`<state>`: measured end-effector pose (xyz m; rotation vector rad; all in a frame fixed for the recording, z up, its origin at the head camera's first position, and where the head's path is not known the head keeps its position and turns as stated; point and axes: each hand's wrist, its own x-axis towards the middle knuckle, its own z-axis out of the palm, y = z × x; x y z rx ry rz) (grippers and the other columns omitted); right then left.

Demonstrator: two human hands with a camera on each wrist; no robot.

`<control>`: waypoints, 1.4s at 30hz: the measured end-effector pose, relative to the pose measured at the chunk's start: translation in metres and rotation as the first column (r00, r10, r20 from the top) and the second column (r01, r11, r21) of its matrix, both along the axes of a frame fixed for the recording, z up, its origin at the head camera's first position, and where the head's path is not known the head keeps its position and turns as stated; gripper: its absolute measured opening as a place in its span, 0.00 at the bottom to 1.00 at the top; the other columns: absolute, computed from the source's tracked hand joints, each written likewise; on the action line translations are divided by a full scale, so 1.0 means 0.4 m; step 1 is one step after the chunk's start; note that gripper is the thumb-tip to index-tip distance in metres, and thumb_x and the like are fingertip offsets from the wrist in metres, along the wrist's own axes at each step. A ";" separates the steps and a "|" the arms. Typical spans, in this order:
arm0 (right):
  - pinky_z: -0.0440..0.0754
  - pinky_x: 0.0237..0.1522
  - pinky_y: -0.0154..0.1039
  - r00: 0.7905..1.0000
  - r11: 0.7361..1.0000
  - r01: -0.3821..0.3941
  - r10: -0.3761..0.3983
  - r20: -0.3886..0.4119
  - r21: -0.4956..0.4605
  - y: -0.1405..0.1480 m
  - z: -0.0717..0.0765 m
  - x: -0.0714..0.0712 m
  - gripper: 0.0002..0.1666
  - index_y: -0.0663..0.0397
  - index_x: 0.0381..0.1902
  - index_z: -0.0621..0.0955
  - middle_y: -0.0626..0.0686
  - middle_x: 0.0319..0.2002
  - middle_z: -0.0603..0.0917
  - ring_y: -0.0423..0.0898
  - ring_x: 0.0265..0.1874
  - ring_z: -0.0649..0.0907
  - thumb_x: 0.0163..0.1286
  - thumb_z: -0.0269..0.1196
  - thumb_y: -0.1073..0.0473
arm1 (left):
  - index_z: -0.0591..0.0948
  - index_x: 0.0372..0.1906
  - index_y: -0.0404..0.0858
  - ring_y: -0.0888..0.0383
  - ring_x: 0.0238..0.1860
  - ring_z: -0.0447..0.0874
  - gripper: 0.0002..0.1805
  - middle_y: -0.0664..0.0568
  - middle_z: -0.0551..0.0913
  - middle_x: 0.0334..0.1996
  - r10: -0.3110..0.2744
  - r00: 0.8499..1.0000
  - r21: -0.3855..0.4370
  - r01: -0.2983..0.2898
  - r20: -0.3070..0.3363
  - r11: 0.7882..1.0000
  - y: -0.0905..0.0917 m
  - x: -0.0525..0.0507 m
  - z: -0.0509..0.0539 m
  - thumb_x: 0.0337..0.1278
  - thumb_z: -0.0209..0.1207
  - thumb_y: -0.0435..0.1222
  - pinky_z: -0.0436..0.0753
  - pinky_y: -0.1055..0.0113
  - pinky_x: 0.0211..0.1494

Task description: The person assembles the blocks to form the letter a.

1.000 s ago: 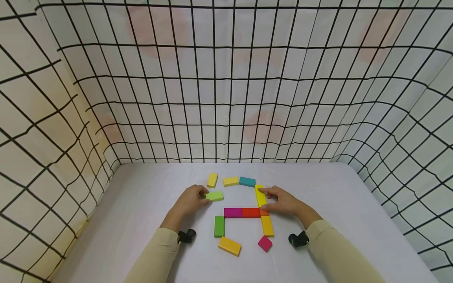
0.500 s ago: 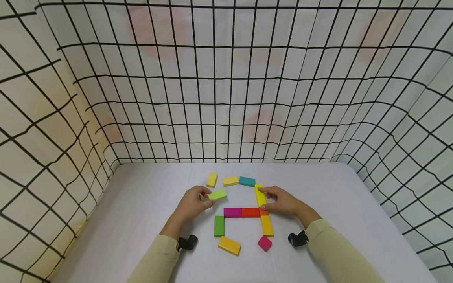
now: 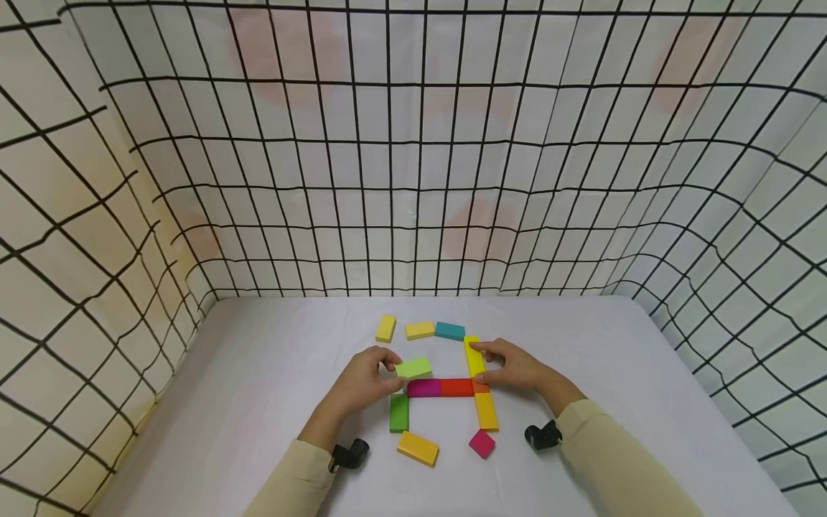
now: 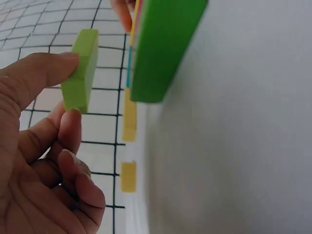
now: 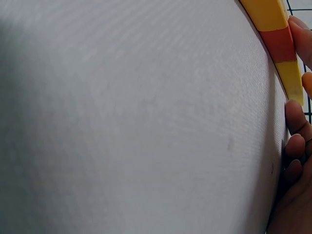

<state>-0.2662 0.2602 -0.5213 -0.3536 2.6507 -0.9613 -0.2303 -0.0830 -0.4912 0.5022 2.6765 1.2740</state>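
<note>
Nearer us and farther right than a moment ago, the lime block [image 3: 414,368] is pinched between thumb and fingers of our left hand [image 3: 365,380], raised off the desk [image 3: 187,438]. Nearest us lies the amber block [image 3: 418,449]; beyond it the green block [image 3: 398,414] points away from us, its far end by the purple block's [image 3: 423,388] left end. Just past that corner hangs the lime block, to the right of our left fingertips, its long axis roughly left-right, across the green one's. Farther off, our right hand [image 3: 517,365] has thumb and forefinger spread along the yellow block [image 3: 474,361], touching it.
</note>
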 end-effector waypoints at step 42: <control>0.69 0.45 0.43 1.000 1.000 0.003 -0.003 -0.003 -0.019 -0.003 0.003 0.005 0.44 0.42 0.72 0.75 0.50 0.44 0.73 0.47 0.46 0.71 0.59 0.75 0.40 | 0.83 0.37 0.50 0.69 0.31 0.75 0.12 0.65 0.79 0.25 -0.388 0.905 -0.196 0.418 0.174 0.887 0.118 0.120 0.048 0.50 0.75 0.43 0.77 0.75 0.38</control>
